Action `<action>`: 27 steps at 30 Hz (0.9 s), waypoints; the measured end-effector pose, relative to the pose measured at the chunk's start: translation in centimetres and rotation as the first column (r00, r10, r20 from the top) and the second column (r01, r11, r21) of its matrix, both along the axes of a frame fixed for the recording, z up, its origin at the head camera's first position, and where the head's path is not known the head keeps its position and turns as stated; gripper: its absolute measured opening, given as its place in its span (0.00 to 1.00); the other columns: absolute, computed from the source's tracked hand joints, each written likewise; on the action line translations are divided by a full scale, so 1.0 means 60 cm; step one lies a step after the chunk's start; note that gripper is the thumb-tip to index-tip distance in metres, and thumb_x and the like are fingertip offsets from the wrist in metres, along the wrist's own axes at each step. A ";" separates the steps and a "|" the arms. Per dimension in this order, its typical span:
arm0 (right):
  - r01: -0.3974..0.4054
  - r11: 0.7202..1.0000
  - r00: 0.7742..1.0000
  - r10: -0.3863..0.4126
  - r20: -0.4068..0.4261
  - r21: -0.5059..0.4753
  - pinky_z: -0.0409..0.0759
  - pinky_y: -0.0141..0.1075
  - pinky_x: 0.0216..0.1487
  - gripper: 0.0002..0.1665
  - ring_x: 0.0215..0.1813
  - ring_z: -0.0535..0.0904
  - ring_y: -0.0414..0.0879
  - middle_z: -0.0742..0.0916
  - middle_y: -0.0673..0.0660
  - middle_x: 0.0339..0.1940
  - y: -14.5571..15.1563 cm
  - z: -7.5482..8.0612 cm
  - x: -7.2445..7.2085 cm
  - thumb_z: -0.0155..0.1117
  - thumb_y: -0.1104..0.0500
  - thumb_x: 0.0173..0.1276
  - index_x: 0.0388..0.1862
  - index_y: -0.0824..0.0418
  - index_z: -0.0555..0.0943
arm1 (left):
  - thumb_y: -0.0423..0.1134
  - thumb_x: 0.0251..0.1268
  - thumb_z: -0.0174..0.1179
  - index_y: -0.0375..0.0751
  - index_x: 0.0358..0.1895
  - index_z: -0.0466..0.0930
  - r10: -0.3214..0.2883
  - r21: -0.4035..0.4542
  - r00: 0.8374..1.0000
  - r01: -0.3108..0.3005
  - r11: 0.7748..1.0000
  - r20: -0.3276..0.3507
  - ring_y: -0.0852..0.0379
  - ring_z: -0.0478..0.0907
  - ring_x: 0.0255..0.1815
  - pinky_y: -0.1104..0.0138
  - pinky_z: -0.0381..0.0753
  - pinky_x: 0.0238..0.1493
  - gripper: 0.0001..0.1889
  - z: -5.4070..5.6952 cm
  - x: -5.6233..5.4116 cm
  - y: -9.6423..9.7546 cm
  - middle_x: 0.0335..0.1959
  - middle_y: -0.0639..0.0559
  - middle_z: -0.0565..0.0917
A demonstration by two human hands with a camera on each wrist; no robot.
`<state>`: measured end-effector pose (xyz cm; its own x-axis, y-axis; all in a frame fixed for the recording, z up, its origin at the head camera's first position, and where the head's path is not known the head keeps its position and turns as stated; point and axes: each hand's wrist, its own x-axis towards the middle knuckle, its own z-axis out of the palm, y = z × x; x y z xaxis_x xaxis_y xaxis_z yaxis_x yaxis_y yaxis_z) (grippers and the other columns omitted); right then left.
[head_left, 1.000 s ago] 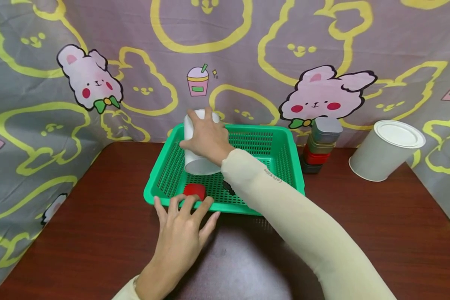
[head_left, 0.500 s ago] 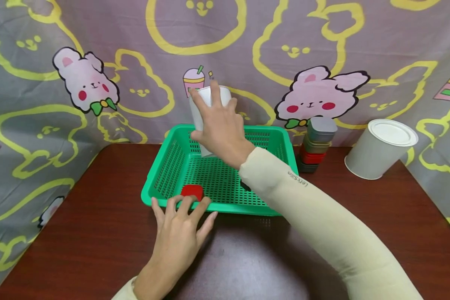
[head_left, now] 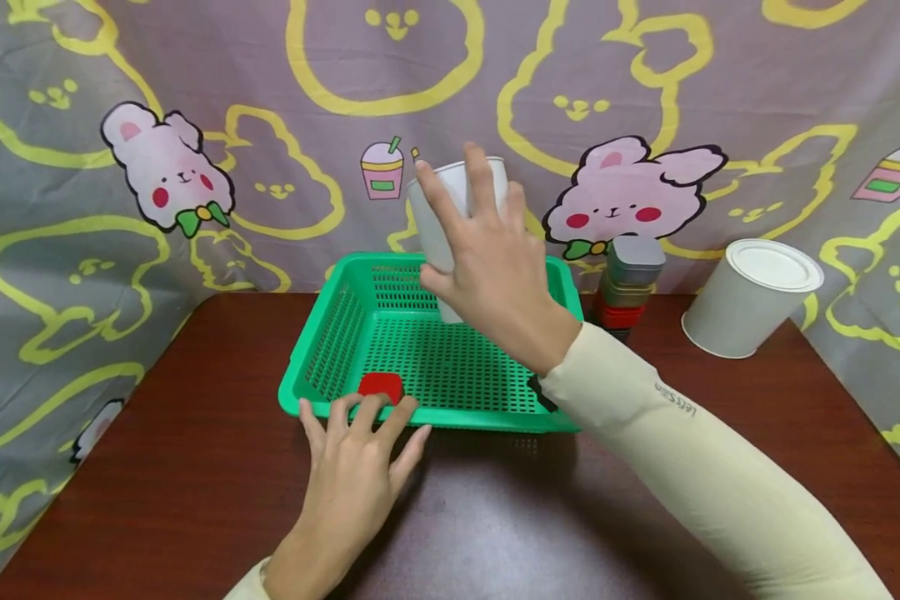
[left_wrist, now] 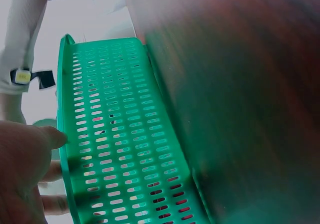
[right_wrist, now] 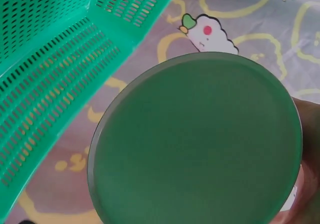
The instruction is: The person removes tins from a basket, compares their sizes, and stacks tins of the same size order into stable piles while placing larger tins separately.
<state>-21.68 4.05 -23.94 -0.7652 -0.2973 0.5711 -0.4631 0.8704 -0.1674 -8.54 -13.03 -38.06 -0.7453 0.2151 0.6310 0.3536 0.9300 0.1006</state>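
Observation:
My right hand grips a white cylindrical can from above, fingers spread over its top and side. The can is tilted and raised over the back of the green plastic basket. Its round end fills much of the right wrist view, tinted green. My left hand holds the basket's front rim, fingers bent over it; in the left wrist view the thumb lies on the rim's outer side. Inside the basket, by those fingers, is a small red box, partly hidden.
Right of the basket stands a stack of small square tins, grey, gold, red and dark, partly hidden by it. Farther right is another white can with a lid. A patterned cloth hangs behind the dark wooden table.
My right hand has lifted the white can up from inside the basket and moved it to the right. The left hand has stayed on the front rim.

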 end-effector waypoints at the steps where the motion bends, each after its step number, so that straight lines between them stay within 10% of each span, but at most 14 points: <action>1: 0.000 1.000 1.000 0.000 -0.021 -0.007 0.89 0.59 0.36 0.52 0.72 0.66 0.70 0.57 0.61 0.86 0.008 -0.001 0.005 0.70 0.45 0.66 0.86 0.37 0.56 | 0.50 0.61 0.76 0.49 0.52 0.90 0.001 0.000 1.000 -0.001 1.000 0.001 0.34 0.80 0.51 0.14 0.60 0.56 0.18 0.000 0.000 0.000 0.45 0.44 0.88; 18: 0.083 0.992 0.940 -0.111 -0.322 -0.099 0.79 0.76 0.30 0.53 0.76 0.65 0.72 0.62 0.65 0.82 0.175 -0.034 0.086 0.78 0.47 0.60 0.82 0.40 0.62 | 0.50 0.61 0.75 0.49 0.52 0.89 0.003 0.011 1.000 -0.003 1.000 0.008 0.34 0.80 0.52 0.14 0.61 0.57 0.18 0.000 0.003 0.002 0.45 0.44 0.87; 27: 0.240 0.958 0.867 -0.285 -0.408 -0.157 0.76 0.82 0.39 0.54 0.79 0.65 0.69 0.65 0.62 0.81 0.263 -0.066 0.109 0.81 0.50 0.54 0.79 0.41 0.66 | 0.50 0.60 0.76 0.49 0.52 0.89 0.002 0.020 1.000 -0.002 1.000 0.009 0.34 0.80 0.52 0.14 0.60 0.57 0.18 0.001 0.005 0.001 0.45 0.44 0.88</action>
<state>-15.12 19.83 -27.89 -0.4865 -0.0450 0.8725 -0.2654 0.9591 -0.0984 -8.25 -12.96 -38.00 -0.7512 0.2012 0.6287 0.3507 0.9285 0.1220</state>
